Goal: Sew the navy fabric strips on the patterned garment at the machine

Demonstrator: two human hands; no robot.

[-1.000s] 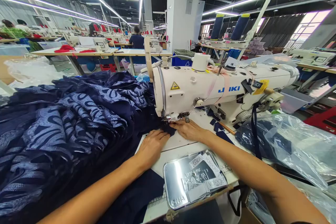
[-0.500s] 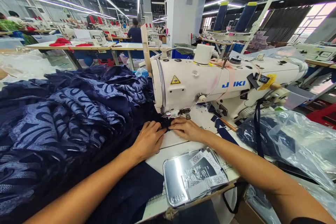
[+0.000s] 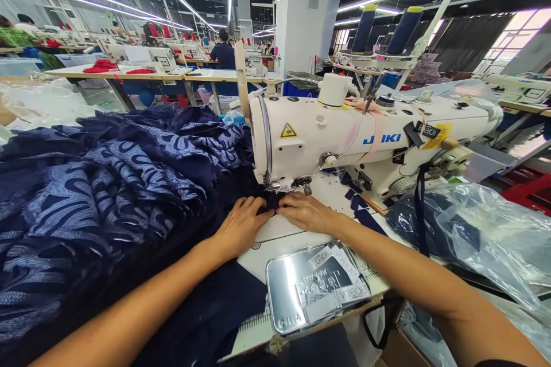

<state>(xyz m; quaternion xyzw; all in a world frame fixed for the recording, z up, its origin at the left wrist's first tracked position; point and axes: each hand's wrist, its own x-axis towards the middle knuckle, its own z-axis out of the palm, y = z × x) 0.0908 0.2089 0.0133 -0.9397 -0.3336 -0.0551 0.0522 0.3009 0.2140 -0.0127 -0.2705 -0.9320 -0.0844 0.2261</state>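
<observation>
A white sewing machine (image 3: 314, 137) stands in front of me, its needle area low at the left end of its head. Just in front of the needle, a piece of navy fabric (image 3: 272, 199) lies between my two hands. My left hand (image 3: 243, 223) presses on this fabric from the left, fingers curled and thumb pointing toward the needle. From the right, my right hand (image 3: 305, 212) pinches the fabric's edge with bent fingers. Its fingertips are partly hidden. A large heap of navy fabric with pale blue patterning (image 3: 116, 195) lies left of the machine.
A metal tin lid with printed labels (image 3: 286, 281) rests at the table's front edge. Navy scraps (image 3: 358, 202) lie under the machine arm. Clear plastic bags (image 3: 495, 229) sit at right. Two navy thread cones (image 3: 402, 30) stand behind. A person (image 3: 224, 54) sits farther back.
My left hand has shifted slightly, its thumb now nearer the fabric edge by the needle. The right hand stays almost in place. The view has moved a little.
</observation>
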